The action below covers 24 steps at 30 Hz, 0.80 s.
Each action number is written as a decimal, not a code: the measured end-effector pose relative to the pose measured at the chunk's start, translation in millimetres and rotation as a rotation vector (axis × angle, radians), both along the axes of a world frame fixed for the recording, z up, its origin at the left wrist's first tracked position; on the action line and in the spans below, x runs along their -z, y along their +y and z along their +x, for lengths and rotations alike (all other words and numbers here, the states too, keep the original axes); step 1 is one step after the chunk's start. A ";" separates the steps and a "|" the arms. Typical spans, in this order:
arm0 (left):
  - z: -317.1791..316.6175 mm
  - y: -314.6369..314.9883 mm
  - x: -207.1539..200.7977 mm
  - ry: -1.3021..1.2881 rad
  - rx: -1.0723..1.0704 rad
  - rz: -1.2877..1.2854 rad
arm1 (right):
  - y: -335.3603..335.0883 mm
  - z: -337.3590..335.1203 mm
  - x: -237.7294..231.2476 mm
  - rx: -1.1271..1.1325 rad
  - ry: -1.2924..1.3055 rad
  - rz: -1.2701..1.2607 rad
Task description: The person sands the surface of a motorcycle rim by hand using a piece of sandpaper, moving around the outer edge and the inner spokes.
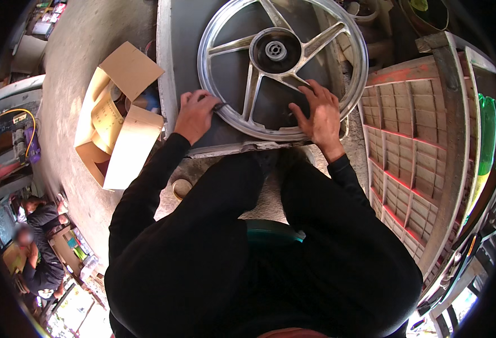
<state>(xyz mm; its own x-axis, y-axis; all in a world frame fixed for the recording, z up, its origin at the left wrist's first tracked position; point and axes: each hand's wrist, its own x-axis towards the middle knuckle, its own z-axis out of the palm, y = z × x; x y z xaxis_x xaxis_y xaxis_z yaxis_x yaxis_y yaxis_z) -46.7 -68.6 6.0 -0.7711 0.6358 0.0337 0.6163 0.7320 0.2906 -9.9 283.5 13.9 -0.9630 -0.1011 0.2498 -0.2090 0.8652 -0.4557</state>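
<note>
A silver five-spoked wheel (275, 50) lies flat on a dark-topped bench (168, 67), near its closest edge, with the far part of its rim cut off by the upper border. The left hand (196, 117) is at the lower left of the rim, its fingers bent and close together, the tips meeting a small dark piece (219, 106) against the metal; the thumb is mostly out of sight, so I cannot tell whether the piece is pinched or merely touched, nor what it is. The right hand (320, 117) lies over the lower right of the rim, covering a stretch of it, thumb and fingers spread apart and reaching inward near a spoke; it has no visible hold on anything, though what lies under the palm is hidden. To the left on the floor, an open cardboard box (135, 149) stands with its flaps up, its contents half screened and hard to make out. A round pale object (181, 188) beside the left leg is partly covered by it. Black-clad legs hide most of a green seat (273, 231). At the far left, a co-worker (44, 248) appears small and warped by the lens
</note>
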 end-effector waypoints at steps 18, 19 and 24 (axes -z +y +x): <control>-8.1 -6.5 0.6 -0.001 0.016 0.031 | -0.9 -0.3 0.5 0.005 0.003 -0.001; -11.2 -5.7 -1.6 0.001 -0.075 0.007 | -1.1 -0.3 1.0 0.004 0.002 -0.005; 15.8 11.3 -4.4 -0.077 0.232 0.180 | -1.9 -0.6 0.9 0.006 0.001 -0.004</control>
